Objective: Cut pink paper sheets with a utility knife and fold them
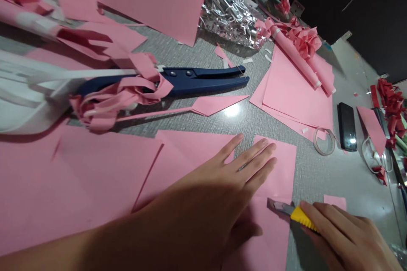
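Note:
Flat on a sheet of pink paper [276,237], my left hand [235,178] has its fingers stretched out and slightly spread. My right hand [346,233] is closed around a yellow utility knife [302,218]. The knife's blade is out and points left, over the right part of the pink sheet, a little below my left fingertips. From this angle I cannot tell whether the blade presses into the paper. More large pink sheets [95,178] lie to the left, partly under my left forearm.
Beyond my hands lie dark blue-handled pliers or shears [206,80], pink paper strips [127,97], crumpled foil [219,12] and pink paper flowers [307,42] on stacked sheets. A tape roll [324,142] and a black phone [347,127] are at the right. A white object [32,97] sits at the left.

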`<state>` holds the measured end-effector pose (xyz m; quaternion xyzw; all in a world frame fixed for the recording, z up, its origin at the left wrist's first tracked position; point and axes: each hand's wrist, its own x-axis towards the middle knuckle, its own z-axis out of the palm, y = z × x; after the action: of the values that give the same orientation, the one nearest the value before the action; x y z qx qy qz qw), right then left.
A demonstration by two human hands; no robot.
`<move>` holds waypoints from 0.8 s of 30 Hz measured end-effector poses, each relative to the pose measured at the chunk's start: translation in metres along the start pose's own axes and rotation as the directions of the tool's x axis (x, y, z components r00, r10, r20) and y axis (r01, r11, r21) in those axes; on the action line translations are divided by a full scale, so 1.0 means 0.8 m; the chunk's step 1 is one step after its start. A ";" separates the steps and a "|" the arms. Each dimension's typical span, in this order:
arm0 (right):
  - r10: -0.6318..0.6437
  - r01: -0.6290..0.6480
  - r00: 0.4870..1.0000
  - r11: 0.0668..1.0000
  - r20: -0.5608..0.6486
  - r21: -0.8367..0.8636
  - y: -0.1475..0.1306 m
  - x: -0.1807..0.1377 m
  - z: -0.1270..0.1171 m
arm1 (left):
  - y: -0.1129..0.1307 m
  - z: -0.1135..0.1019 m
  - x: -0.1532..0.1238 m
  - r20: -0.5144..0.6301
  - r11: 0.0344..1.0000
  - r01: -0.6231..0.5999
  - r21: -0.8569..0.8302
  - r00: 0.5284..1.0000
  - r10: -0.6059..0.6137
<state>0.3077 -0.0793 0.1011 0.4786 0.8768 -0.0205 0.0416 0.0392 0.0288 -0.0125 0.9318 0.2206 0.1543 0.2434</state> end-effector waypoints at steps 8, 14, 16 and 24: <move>-0.006 0.006 0.999 1.000 0.047 0.005 0.008 -0.014 0.003 | 0.003 -0.004 0.001 -0.010 1.000 0.007 -0.017 1.000 -0.007; 0.000 -0.005 0.996 0.999 0.091 0.052 0.012 -0.028 0.008 | 0.001 -0.002 0.002 -0.011 1.000 -0.002 -0.001 1.000 0.002; 0.010 -0.014 0.997 0.998 0.070 0.064 0.011 -0.026 0.008 | 0.000 0.000 0.001 -0.036 1.000 -0.007 -0.007 0.999 0.007; 0.020 -0.022 0.999 0.998 0.039 0.064 0.008 -0.017 0.003 | 0.001 -0.001 0.000 -0.008 1.000 0.011 -0.015 1.000 -0.011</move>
<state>0.3209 -0.0873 0.1003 0.4885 0.8696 -0.0574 0.0430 0.0392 0.0283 -0.0112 0.9281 0.2256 0.1583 0.2504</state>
